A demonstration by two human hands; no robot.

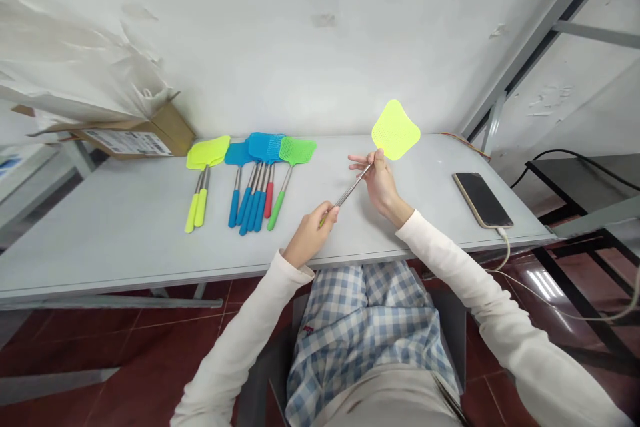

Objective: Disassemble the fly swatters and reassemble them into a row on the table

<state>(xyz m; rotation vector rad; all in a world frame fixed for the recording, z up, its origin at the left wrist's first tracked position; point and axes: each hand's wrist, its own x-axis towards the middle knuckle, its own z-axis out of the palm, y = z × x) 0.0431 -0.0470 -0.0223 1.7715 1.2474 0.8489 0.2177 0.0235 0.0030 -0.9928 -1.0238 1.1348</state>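
Left hand [311, 235]: closed around the handle end of a yellow swatter [396, 130]. Right hand [382, 183]: thumb and finger pinching its metal shaft just below the head, otherwise open. Swatter held tilted above the tabletop [145, 213], head up and right. Lying to the left: yellow pair [207, 152], blue swatters [265, 147], green swatter [296, 150]. Phone [482, 200] at right, cable [507, 248] attached.

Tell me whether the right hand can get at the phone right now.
Likely yes: nothing visible stands between the right hand and the phone, though that hand is occupied with the held yellow fly swatter.
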